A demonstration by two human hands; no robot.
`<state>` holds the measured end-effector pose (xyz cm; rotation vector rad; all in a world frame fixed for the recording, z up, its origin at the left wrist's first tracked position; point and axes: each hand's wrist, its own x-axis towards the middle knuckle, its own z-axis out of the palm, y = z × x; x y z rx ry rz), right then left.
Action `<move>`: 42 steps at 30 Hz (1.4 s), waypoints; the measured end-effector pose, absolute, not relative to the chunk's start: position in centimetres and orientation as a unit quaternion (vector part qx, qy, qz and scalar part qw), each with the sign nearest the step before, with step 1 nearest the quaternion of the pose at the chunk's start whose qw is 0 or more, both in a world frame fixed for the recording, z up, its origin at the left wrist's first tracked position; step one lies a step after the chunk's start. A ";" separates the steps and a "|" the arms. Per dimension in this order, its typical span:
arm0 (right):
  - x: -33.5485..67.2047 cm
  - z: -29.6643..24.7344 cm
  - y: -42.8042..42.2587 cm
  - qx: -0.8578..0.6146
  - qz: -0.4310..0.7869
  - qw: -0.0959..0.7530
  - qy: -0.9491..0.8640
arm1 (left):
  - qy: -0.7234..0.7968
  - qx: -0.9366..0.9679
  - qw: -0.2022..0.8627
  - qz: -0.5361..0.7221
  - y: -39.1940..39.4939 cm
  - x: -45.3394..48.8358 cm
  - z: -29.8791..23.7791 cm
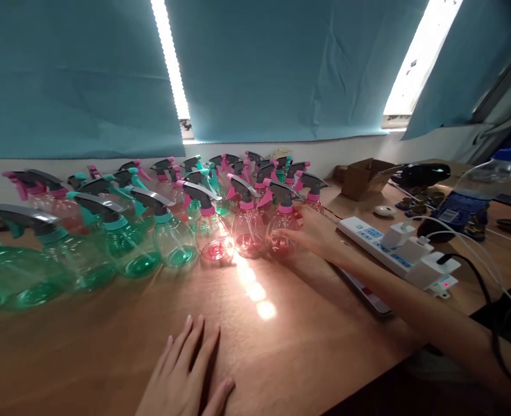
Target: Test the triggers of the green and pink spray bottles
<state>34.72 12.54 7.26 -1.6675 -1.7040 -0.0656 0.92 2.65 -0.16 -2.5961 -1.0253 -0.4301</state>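
Several small spray bottles stand in rows on a wooden table (108, 346): green ones (129, 242) to the left, pink ones (214, 237) in the middle and right, all with grey triggers. My right hand (318, 234) reaches forward, its fingertips touching the rightmost front pink bottle (281, 231); it does not grip it. My left hand (186, 370) lies flat on the table near the front edge, fingers extended and holding nothing.
A white power strip (394, 251) with plugged adapters and cables lies right of my arm. Behind it are a small cardboard box (363, 176), a black device (420, 173) and a water bottle (476, 196). Blue curtains (281, 69) hang behind.
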 end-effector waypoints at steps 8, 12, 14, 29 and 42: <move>34.3 8.6 13.0 -0.691 -0.009 0.307 -0.655 | -0.248 -0.941 0.184 -0.136 3.0 4.7 1.7; 34.1 8.8 13.6 -0.715 -0.016 0.278 -0.641 | -0.235 -0.950 0.166 -0.123 3.3 6.1 2.4; 34.1 8.7 13.9 -0.718 -0.020 0.275 -0.639 | -0.241 -0.952 0.145 -0.119 3.4 6.6 2.6; 34.8 8.1 11.5 -0.673 -0.043 0.363 -0.643 | -0.259 -0.953 0.075 -0.137 3.2 6.8 3.1; 43.4 7.5 13.7 -0.726 0.055 0.429 -0.535 | -0.257 -0.953 0.111 -0.118 1.8 6.2 3.2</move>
